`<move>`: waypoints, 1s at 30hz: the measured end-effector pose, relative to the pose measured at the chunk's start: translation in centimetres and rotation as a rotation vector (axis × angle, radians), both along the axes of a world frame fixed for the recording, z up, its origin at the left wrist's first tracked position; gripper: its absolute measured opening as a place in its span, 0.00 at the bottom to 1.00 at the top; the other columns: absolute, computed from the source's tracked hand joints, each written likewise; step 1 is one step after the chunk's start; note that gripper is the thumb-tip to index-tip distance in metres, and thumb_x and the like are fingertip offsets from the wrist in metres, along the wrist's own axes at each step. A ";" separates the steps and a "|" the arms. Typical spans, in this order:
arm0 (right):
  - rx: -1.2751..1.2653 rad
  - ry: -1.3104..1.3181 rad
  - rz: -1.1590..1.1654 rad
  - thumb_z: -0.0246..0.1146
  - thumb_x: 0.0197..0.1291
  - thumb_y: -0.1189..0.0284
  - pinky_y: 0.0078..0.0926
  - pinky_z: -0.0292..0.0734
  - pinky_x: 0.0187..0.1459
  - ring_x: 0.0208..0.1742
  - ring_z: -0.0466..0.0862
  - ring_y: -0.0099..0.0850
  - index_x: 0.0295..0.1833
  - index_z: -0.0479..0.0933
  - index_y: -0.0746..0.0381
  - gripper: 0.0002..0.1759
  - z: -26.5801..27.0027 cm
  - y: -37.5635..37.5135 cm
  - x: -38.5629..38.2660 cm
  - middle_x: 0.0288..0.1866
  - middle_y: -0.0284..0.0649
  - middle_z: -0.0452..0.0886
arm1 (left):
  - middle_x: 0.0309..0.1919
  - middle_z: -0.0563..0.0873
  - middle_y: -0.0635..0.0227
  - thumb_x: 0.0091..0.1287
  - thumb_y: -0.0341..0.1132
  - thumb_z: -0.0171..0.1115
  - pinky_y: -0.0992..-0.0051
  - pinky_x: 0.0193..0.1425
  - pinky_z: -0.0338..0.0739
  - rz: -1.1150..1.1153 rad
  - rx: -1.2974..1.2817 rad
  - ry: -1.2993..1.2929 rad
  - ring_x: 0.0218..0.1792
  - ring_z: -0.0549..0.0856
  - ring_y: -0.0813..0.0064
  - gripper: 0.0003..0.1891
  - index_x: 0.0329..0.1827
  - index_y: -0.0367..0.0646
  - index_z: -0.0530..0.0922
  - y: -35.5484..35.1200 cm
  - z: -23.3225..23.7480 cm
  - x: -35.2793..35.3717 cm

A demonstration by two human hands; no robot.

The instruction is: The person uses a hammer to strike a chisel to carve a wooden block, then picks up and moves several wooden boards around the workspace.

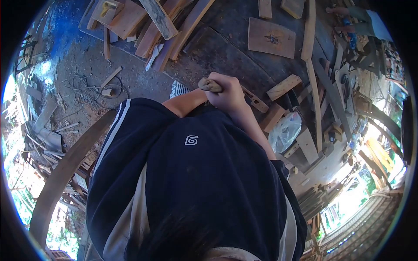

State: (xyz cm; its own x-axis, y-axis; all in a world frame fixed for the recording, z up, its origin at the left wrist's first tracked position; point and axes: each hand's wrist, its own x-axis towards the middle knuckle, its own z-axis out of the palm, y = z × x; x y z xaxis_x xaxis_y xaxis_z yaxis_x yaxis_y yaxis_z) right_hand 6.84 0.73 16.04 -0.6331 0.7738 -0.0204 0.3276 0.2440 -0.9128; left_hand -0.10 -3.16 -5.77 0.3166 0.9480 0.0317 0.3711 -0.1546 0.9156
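**Entry: right hand closed on a wooden handle at the workbench's near edge**

1. Navy shirt (191, 174), white side stripes and a small white chest mark. It fills the near field, on the near side of the workbench (226, 48).
2. Left forearm (185, 103), bare, reaching toward the workbench's near edge. The left hand is hidden behind the right, and I cannot tell its grip.
3. Right hand (228, 93), fingers curled tight into a fist around the wooden handle (208, 84).
4. Wooden handle, pale and rounded. Only its butt end shows, sticking out of the fist on the left, over the workbench's near edge.
5. Striped cloth (178, 89), just left of that edge and close to the forearm.
6. Two wood blocks (283, 87), on the workbench to the right of the fist.
7. Clear plastic bag (285, 130), crumpled, at the workbench's near right side.
8. Curved wooden beam (65, 174), off the workbench to its near left.
9. Coil of wire (87, 89), on the dirt ground left of the workbench.
10. Square board (271, 38) with a dark central mark, lying flat on the workbench's far part.
11. Stack of planks (161, 21), crossing at the workbench's far left end.
12. Another person (352, 17), seen only in part, beyond the workbench's far right corner.
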 end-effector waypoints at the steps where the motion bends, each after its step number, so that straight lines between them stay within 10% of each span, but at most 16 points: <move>1: 0.059 -0.005 0.006 0.67 0.48 0.83 0.28 0.74 0.32 0.28 0.81 0.27 0.32 0.77 0.63 0.06 -0.3 -0.3 -0.2 0.25 0.42 0.76 | 0.56 0.85 0.61 0.59 0.27 0.66 0.64 0.66 0.76 -0.006 0.011 0.011 0.61 0.81 0.60 0.17 0.53 0.43 0.83 0.0 -0.3 0.1; 17: -0.128 0.824 -0.914 0.58 0.49 0.91 0.30 0.76 0.29 0.22 0.75 0.29 0.36 0.72 0.66 0.11 0.3 -1.3 10.0 0.24 0.42 0.76 | 0.52 0.81 0.68 0.52 0.23 0.63 0.61 0.68 0.70 0.034 -0.148 0.226 0.63 0.77 0.62 0.22 0.52 0.50 0.82 0.7 3.2 0.6; 25: 0.050 0.552 -0.195 0.66 0.47 0.89 0.30 0.76 0.31 0.25 0.81 0.35 0.32 0.75 0.68 0.09 1.6 -1.3 9.9 0.24 0.45 0.80 | 0.52 0.80 0.70 0.53 0.24 0.64 0.62 0.67 0.68 0.012 -0.141 0.313 0.62 0.77 0.64 0.23 0.54 0.54 0.80 0.8 3.0 1.4; 30: 0.059 0.521 -0.203 0.66 0.47 0.90 0.31 0.76 0.30 0.25 0.81 0.35 0.31 0.75 0.68 0.09 1.5 -2.0 9.4 0.24 0.45 0.80 | 0.54 0.77 0.75 0.54 0.25 0.65 0.53 0.63 0.63 -0.062 -0.206 0.473 0.64 0.74 0.70 0.25 0.55 0.60 0.78 1.3 4.4 1.4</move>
State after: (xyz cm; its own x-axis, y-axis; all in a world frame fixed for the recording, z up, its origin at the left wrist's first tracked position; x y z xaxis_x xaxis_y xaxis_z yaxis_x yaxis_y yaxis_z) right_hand 16.20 -1.31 17.57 -0.3862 0.8713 0.3027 -0.1175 0.2790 -0.9531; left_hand 1.29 -1.87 -1.37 0.3071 0.8984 -0.3141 0.7479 -0.0237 0.6634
